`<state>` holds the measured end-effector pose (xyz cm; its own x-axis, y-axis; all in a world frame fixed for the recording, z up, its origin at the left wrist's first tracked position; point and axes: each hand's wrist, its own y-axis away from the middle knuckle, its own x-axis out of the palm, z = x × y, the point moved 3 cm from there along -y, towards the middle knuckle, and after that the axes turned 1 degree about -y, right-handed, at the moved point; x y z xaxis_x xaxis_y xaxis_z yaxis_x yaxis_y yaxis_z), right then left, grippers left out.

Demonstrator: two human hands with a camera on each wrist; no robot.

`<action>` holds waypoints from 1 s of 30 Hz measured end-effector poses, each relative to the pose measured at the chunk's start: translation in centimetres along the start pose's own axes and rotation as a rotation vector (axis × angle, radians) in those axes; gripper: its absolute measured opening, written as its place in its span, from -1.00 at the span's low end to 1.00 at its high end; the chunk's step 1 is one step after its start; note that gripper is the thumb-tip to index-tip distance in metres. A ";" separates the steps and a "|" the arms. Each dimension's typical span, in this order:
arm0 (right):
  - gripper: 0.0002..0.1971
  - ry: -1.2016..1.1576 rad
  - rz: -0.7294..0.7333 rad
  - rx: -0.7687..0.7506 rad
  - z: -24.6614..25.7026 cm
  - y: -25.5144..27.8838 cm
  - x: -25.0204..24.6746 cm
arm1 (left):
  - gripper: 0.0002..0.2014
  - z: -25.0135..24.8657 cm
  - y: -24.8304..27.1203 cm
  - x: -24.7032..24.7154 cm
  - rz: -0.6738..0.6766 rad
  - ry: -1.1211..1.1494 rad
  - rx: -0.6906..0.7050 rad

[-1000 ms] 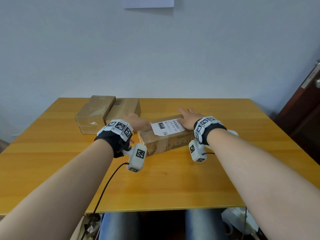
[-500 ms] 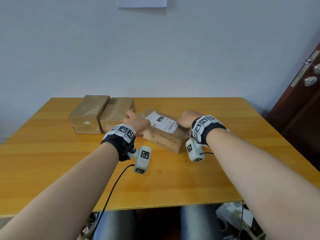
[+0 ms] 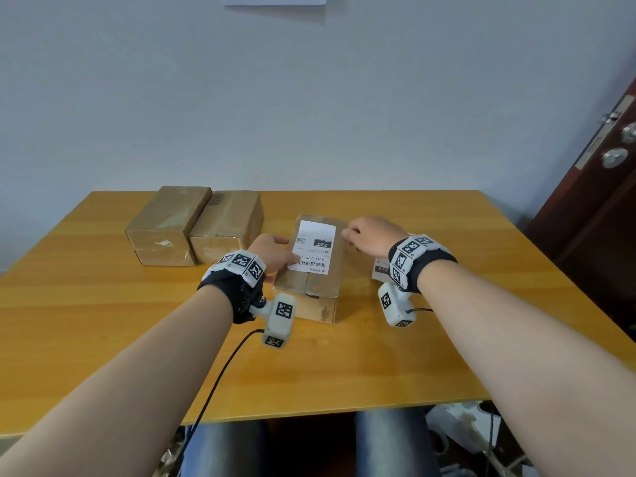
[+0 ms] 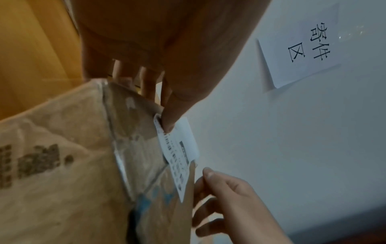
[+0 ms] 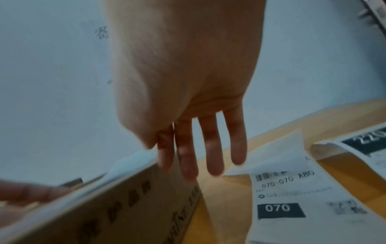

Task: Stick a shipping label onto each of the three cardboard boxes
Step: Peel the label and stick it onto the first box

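Observation:
A cardboard box (image 3: 309, 280) lies lengthwise in the middle of the table, with a white shipping label (image 3: 315, 246) on its top. My left hand (image 3: 287, 249) is at the box's left side. Its thumb tip (image 4: 169, 125) presses the label's (image 4: 179, 151) near left corner, and its fingers lie straight along the box's (image 4: 73, 165) side. My right hand (image 3: 347, 235) touches the box's right edge with straight fingers (image 5: 211, 148) hanging down beside the box (image 5: 104, 206). Two unlabelled boxes (image 3: 168, 225) (image 3: 227, 225) stand side by side at the back left.
Loose labels lie on the table right of the box, one marked 070 (image 5: 292, 198) and one marked 220 (image 5: 365, 143); the 070 one shows under my right wrist (image 3: 380, 268). A sheet of paper (image 4: 303, 44) hangs on the wall. A dark door (image 3: 602, 201) stands at the right.
Both hands have turned the labelled box from lying crosswise to pointing away from me. My left thumb now rests on the label.

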<state>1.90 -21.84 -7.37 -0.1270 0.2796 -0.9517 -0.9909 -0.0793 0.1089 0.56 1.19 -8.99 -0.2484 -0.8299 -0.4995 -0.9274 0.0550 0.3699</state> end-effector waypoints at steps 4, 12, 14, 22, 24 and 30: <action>-0.57 0.132 -0.244 -0.060 1.1 -1.2 0.2 | -0.60 -0.3 0.0 0.1 0.063 -0.039 -0.025; -0.49 0.325 -0.230 -0.300 5.4 -2.7 3.7 | -0.61 0.7 -0.1 0.0 0.117 -0.062 -0.013; -0.46 0.320 -0.231 -0.269 5.6 -3.1 4.0 | -0.62 1.0 -0.2 -0.1 0.144 -0.060 -0.038; -0.42 0.253 -0.208 -0.065 5.3 -3.4 4.7 | -0.70 1.1 -0.4 0.2 0.250 -0.099 -0.117; -0.38 0.246 -0.190 -0.016 5.1 -3.4 4.8 | -0.67 0.9 -0.5 0.3 0.257 -0.144 -0.119; -0.28 0.264 -0.180 0.122 4.6 -3.2 4.8 | -0.53 0.6 -0.7 0.8 0.306 -0.205 -0.198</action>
<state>4.23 -15.83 -10.96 0.0507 0.0197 -0.9985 -0.9964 0.0684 -0.0493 0.90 0.83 -10.09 -0.5734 -0.6632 -0.4810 -0.7353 0.1577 0.6591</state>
